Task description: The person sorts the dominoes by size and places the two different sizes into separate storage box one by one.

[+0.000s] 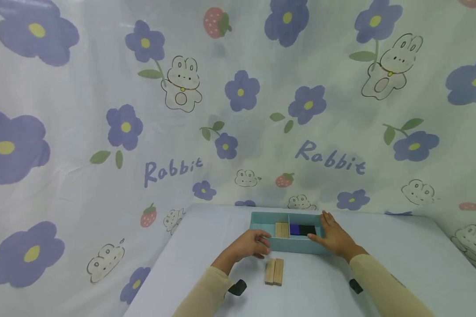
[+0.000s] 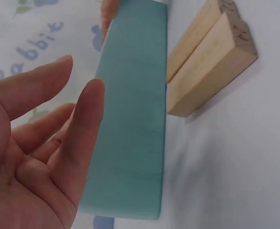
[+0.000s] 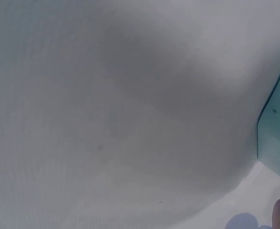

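Observation:
A teal divided box (image 1: pixel 301 245) sits at the back of the table. Its left compartment holds light wooden blocks (image 1: pixel 281 230) against the divider; blue-purple (image 1: pixel 295 229) and black blocks (image 1: pixel 308 230) lie in the right one. My left hand (image 1: pixel 249 245) is at the box's front left corner, thumb and fingers loosely bent and apart with nothing between them. My right hand (image 1: pixel 337 237) rests on the box's right end, fingers stretched along that side and thumb over the front rim. Two wooden blocks (image 2: pixel 213 67) lie side by side on the table before the box.
The white tabletop (image 1: pixel 206 246) reaches back to a hanging sheet (image 1: pixel 262 132) printed with flowers and rabbits. Small black pieces show beside the left wrist (image 1: pixel 238 287) and right wrist (image 1: pixel 355 286).

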Available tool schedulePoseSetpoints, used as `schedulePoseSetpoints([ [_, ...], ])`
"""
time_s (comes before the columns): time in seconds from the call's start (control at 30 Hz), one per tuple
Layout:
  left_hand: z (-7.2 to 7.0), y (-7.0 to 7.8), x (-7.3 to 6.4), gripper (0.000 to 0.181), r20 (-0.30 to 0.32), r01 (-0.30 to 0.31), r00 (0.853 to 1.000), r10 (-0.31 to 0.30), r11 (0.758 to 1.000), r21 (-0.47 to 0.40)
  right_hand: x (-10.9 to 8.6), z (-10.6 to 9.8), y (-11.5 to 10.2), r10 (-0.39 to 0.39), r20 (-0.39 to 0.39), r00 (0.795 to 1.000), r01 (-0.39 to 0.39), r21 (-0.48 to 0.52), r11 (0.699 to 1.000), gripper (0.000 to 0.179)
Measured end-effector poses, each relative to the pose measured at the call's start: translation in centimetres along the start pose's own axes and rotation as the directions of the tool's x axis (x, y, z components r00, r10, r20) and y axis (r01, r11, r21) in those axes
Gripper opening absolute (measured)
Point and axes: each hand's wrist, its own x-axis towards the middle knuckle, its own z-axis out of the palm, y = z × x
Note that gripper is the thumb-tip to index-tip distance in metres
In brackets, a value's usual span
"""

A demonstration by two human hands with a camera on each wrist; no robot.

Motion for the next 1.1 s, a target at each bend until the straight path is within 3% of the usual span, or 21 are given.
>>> schedulePoseSetpoints([
  [0.17,0.7,-0.6,-1.0,0.050,-0.018,0.019,1.000,-0.018,0.999,0.038,0.0,0.0,0.0,0.001,-0.001,1.000,-0.001,-0.003,1.000,0.106],
  [0.43,1.6,-2.9,-1.8,0.056,-0.041,0.063,0.997,-0.060,0.996,0.070,0.0,0.0,-0.1,0.014,0.006,1.000,-0.014,0.008,1.000,0.106],
  [0.53,2.0,-3.4,-2.1,0.058,-0.069,0.085,0.995,-0.077,0.989,0.120,0.0,0.1,-0.2,0.013,0.004,1.000,-0.013,0.005,1.000,0.104],
  [0.7,2.6,-3.5,-2.6,0.062,-0.096,0.113,0.991,-0.096,0.977,0.183,-0.1,0.0,0.0,0.011,0.006,1.000,-0.011,-0.004,1.000,0.105],
  [1.1,3.2,-3.5,-2.6,0.061,-0.092,0.129,0.990,-0.108,0.956,0.263,-0.1,-0.1,-0.1,0.015,0.017,1.000,-0.014,-0.001,1.000,0.106],
])
